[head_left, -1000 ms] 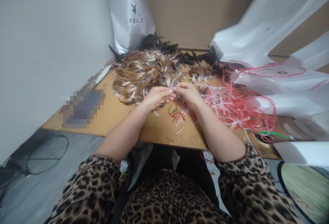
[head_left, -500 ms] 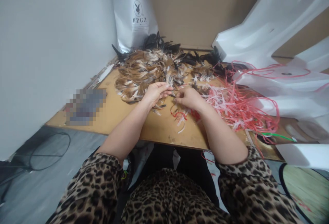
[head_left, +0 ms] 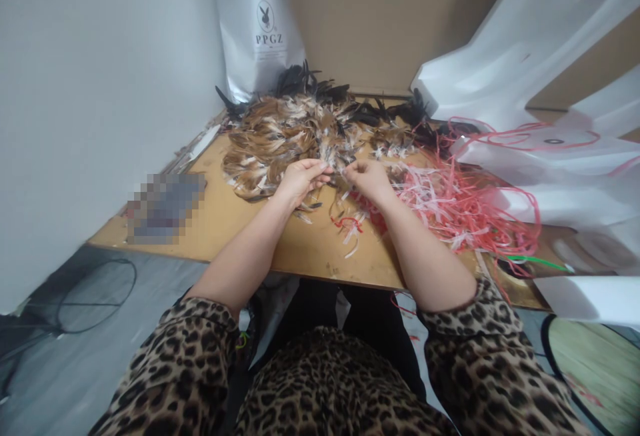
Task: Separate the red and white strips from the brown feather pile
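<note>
The left hand [head_left: 300,179] and the right hand [head_left: 367,179] met over the middle of the wooden tabletop [head_left: 225,223], fingertips nearly touching. Both grips were closed, pinching a small feather [head_left: 339,175] between them; it was too small and blurred to tell which hand held which end. It hung just above the tabletop, at the near edge of the feather pile [head_left: 290,139], a heap of brown and white plumes with black ones along its far side. Just beside the right hand lay a tangle of red and white plastic strips [head_left: 450,206], spreading toward the white foam pieces [head_left: 525,76] on the right. A few loose feathers and a red scrap [head_left: 347,226] lay below the hands. A silver bag marked PPGZ [head_left: 263,29] stood upright behind the pile, against the wall.
</note>
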Demonstrator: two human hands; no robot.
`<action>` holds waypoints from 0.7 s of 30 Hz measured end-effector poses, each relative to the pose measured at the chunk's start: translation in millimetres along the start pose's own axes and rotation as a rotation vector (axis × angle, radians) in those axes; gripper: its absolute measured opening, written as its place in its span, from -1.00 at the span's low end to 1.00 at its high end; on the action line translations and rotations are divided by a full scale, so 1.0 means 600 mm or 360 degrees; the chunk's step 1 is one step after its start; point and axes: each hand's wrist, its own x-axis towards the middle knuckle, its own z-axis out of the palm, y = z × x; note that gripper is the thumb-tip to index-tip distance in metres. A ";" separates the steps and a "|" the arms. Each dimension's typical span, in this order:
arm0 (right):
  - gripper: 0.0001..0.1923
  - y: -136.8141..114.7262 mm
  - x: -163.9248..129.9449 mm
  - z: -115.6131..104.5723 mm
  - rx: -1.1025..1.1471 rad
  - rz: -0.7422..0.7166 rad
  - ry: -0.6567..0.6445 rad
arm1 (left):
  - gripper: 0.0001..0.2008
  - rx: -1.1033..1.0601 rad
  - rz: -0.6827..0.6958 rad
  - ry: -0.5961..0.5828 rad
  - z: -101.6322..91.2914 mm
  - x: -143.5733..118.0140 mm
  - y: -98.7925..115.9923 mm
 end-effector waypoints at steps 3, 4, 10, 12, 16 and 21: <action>-0.85 -0.009 0.000 -0.004 0.0542 0.0136 0.0077 | -0.89 -0.0098 -0.0079 -0.0078 0.003 -0.002 -0.001; -0.83 -0.012 -0.001 -0.004 0.0660 0.0158 0.0093 | -0.89 -0.0135 -0.0112 -0.0114 0.003 -0.003 -0.002; -0.82 -0.025 -0.012 0.017 0.0770 0.0061 0.0207 | -0.92 -0.0276 -0.0308 -0.0330 0.012 -0.008 -0.008; -0.85 -0.028 -0.015 0.025 0.0742 0.0051 0.0197 | -0.92 -0.0311 -0.0337 -0.0374 0.014 -0.008 -0.010; -0.85 -0.028 -0.017 0.030 0.0844 0.0077 0.0158 | -0.94 -0.0410 -0.0331 -0.0337 0.015 -0.006 -0.008; -0.70 -0.023 -0.013 0.016 0.1180 0.0240 -0.0169 | -0.95 -0.0560 -0.0344 -0.0297 0.013 -0.010 0.001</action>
